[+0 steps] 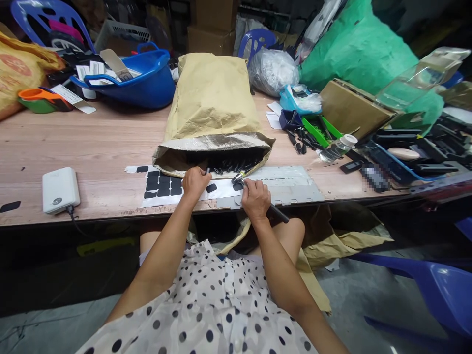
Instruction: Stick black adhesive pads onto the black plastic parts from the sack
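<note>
My right hand (255, 197) is closed around a hammer (279, 213); its shiny metal head points toward the sack and its black handle sticks out below the hand. In my left hand (196, 183), the fingers pinch a small dark piece (207, 170) whose end pokes out; its kind is hard to tell. Both hands are at the mouth of a tan paper sack (214, 98) lying on its side, with many small black parts (232, 164) inside. Beneath the hands lies a white sheet (199, 192) with rounded black stickers (164, 184), partly over a grey board (287, 184).
A white power bank (61, 191) with a cable stands left. Behind it is a blue basin (147, 78) holding cartons. At right are a green tray (320, 129), a clear bottle (338, 148), loose black parts and a blue tray (394, 164). The table edge (110, 219) runs before my lap.
</note>
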{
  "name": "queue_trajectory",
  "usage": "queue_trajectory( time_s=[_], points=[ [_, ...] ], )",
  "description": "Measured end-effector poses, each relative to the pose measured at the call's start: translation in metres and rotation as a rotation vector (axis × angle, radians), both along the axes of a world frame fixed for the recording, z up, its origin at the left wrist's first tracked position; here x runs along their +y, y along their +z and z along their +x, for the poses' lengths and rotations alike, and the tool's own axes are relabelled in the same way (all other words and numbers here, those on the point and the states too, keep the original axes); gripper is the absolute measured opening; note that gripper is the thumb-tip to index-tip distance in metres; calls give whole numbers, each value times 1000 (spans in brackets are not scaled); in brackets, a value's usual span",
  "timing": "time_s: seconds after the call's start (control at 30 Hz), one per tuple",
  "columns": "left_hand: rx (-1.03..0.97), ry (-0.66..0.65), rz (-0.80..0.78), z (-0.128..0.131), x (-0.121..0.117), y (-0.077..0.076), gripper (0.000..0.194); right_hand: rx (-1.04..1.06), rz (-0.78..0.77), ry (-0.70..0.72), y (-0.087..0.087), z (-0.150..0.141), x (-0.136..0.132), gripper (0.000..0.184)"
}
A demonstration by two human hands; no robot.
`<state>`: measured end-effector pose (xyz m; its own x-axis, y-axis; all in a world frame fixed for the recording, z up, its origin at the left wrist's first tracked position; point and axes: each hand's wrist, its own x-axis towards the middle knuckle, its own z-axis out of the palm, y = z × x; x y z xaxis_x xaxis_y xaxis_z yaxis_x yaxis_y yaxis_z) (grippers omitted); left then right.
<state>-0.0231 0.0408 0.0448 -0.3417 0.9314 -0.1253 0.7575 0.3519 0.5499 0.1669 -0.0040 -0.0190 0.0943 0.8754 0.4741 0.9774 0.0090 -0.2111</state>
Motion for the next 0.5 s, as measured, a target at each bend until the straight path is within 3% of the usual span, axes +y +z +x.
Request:
queue_trajectory(
  time_s=[0.07,0.17,0.3,0.5],
  points=[
    [-17,-44,101,-6,-8,-5,10,9,4,4,0,0,0,26],
    [-53,-233,280,-12,-20,-14,10,27,12,10,1,0,-1,27],
    [-70,-497,321,-9,-33,-27,10,49,-7,9,2,1,1,26],
    [-75,-506,291,-3,-36,-37,14,155,-25,103,8,10,-2,28]
  ],
)
